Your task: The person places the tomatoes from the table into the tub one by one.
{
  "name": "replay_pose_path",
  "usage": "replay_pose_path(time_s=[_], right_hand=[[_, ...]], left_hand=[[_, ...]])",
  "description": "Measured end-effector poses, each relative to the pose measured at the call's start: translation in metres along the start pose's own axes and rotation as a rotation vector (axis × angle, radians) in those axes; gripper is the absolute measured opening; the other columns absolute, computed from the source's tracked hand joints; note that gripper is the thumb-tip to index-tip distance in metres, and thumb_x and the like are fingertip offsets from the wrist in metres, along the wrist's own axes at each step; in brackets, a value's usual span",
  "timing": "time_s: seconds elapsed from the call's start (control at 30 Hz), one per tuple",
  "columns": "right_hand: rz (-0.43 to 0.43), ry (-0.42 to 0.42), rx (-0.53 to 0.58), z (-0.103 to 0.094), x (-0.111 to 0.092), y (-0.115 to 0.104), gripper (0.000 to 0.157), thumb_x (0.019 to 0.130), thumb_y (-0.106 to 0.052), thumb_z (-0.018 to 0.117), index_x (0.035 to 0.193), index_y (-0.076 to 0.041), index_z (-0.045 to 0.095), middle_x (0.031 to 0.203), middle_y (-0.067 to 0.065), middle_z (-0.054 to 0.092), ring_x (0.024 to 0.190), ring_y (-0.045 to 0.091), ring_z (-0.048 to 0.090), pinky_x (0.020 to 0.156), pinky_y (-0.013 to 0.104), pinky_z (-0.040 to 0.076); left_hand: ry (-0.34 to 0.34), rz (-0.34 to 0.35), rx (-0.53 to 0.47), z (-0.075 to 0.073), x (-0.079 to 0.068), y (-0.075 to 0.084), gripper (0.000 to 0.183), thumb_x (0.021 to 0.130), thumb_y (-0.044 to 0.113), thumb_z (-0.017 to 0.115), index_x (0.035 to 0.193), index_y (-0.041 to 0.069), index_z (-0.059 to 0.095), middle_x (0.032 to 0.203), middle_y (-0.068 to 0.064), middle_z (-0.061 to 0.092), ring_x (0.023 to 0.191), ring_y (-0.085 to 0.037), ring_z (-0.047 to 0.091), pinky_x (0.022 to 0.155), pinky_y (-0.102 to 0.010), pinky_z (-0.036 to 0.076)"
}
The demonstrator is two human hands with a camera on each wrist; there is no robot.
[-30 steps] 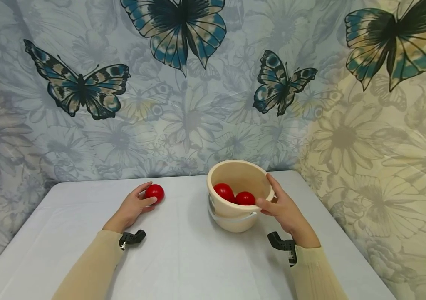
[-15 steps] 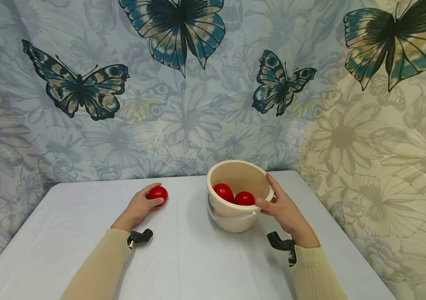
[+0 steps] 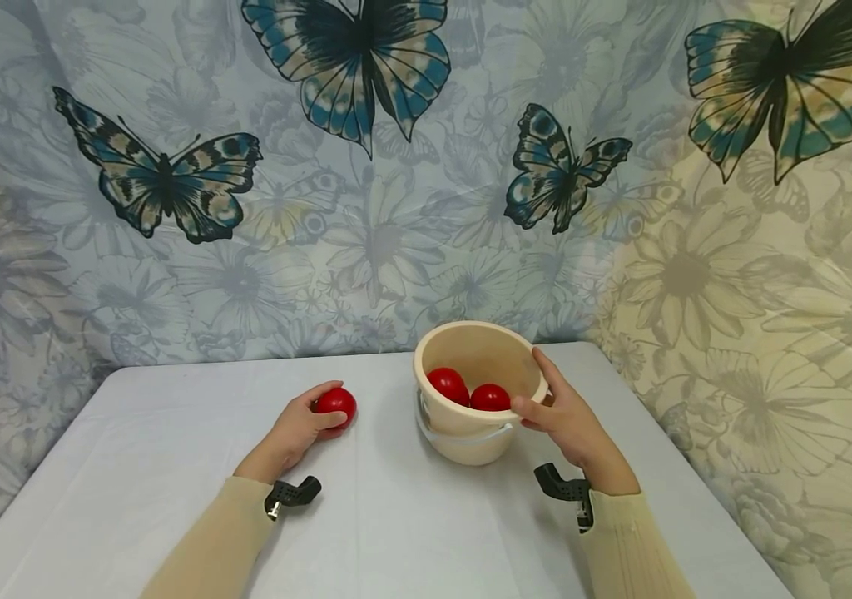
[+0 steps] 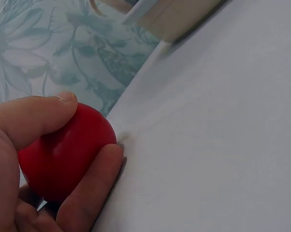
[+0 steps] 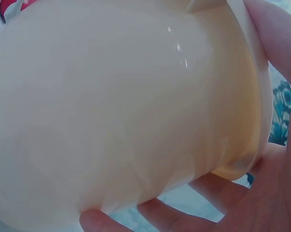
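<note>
My left hand (image 3: 293, 434) grips a smooth red ball (image 3: 338, 401) close over the white tabletop, left of the bucket. In the left wrist view, thumb and fingers curl round the ball (image 4: 80, 145). A cream bucket (image 3: 482, 349) stands tilted toward me on the right, its pale handle (image 3: 499, 433) hanging down in front. My right hand (image 3: 574, 426) holds the bucket at its right rim, thumb over the near edge. The right wrist view has the bucket's wall (image 5: 121, 111) with several fingers spread along it. Inside lie two red balls, a left one (image 3: 447, 386) and a right one (image 3: 489, 397).
A white cloth covers the table (image 3: 396, 532), and its far edge meets a floral curtain (image 3: 381, 241) printed with large butterflies. Each wrist wears a black camera mount, the left mount (image 3: 297, 492) and the right mount (image 3: 561, 484).
My left hand has moved right and slightly toward me with the red ball, closer to the bucket, its fingers now wrapped further round it. The right hand and bucket have stayed put.
</note>
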State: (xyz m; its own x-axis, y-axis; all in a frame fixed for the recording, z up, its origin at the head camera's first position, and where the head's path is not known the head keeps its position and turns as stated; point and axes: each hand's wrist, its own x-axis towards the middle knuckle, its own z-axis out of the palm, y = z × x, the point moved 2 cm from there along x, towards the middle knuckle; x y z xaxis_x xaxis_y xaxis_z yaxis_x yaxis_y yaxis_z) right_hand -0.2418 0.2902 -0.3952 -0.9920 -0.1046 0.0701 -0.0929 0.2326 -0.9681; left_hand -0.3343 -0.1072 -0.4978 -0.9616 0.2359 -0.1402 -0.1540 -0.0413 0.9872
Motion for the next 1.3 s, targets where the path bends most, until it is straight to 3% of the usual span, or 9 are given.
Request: replay_pose_path(time_s=[0.33, 0.63, 0.83, 1.1, 1.3], right_hand=[[-0.003, -0.016, 0.006, 0.000, -0.001, 0.001, 0.098, 0.093, -0.029, 0.073, 0.162, -0.022, 0.003, 0.163, 0.017, 0.007, 0.136, 0.048, 0.036, 0.094, 0.057, 0.049], [0.000, -0.006, 0.005, 0.000, -0.001, 0.001, 0.098, 0.093, -0.028, 0.073, 0.162, -0.023, 0.004, 0.163, 0.019, 0.010, 0.136, 0.047, 0.037, 0.093, 0.057, 0.049], [0.006, -0.005, 0.005, 0.000, -0.001, 0.000, 0.099, 0.092, -0.028, 0.074, 0.162, -0.024, 0.004, 0.163, 0.018, 0.009, 0.136, 0.047, 0.036, 0.094, 0.058, 0.048], [-0.002, -0.011, 0.010, 0.000, 0.000, 0.000, 0.098, 0.092, -0.026, 0.073, 0.162, -0.023, 0.004, 0.163, 0.019, 0.008, 0.136, 0.048, 0.036, 0.094, 0.059, 0.048], [-0.009, -0.011, 0.014, -0.001, -0.001, 0.002, 0.099, 0.092, -0.026, 0.074, 0.162, -0.022, 0.004, 0.163, 0.019, 0.008, 0.136, 0.048, 0.036, 0.093, 0.058, 0.048]], left_hand=[[-0.088, -0.009, -0.003, 0.025, -0.031, -0.006, 0.065, 0.084, -0.004, 0.076, 0.144, 0.007, 0.052, 0.142, -0.021, 0.044, 0.125, -0.044, 0.043, 0.083, -0.046, 0.058], [-0.139, 0.008, -0.049, 0.027, -0.040, -0.004, 0.068, 0.085, -0.006, 0.073, 0.147, 0.001, 0.046, 0.142, -0.023, 0.043, 0.123, -0.043, 0.047, 0.083, -0.050, 0.057], [-0.124, 0.007, -0.059, 0.026, -0.040, -0.001, 0.067, 0.087, -0.004, 0.073, 0.148, 0.002, 0.045, 0.144, -0.021, 0.042, 0.123, -0.043, 0.047, 0.083, -0.050, 0.057], [-0.043, -0.011, -0.152, 0.019, -0.038, 0.011, 0.067, 0.089, -0.006, 0.069, 0.150, 0.005, 0.043, 0.148, -0.017, 0.035, 0.124, -0.044, 0.045, 0.085, -0.048, 0.057], [-0.012, -0.002, -0.184, 0.017, -0.039, 0.026, 0.066, 0.091, -0.006, 0.067, 0.150, 0.007, 0.042, 0.149, -0.016, 0.034, 0.127, -0.043, 0.043, 0.086, -0.048, 0.056]])
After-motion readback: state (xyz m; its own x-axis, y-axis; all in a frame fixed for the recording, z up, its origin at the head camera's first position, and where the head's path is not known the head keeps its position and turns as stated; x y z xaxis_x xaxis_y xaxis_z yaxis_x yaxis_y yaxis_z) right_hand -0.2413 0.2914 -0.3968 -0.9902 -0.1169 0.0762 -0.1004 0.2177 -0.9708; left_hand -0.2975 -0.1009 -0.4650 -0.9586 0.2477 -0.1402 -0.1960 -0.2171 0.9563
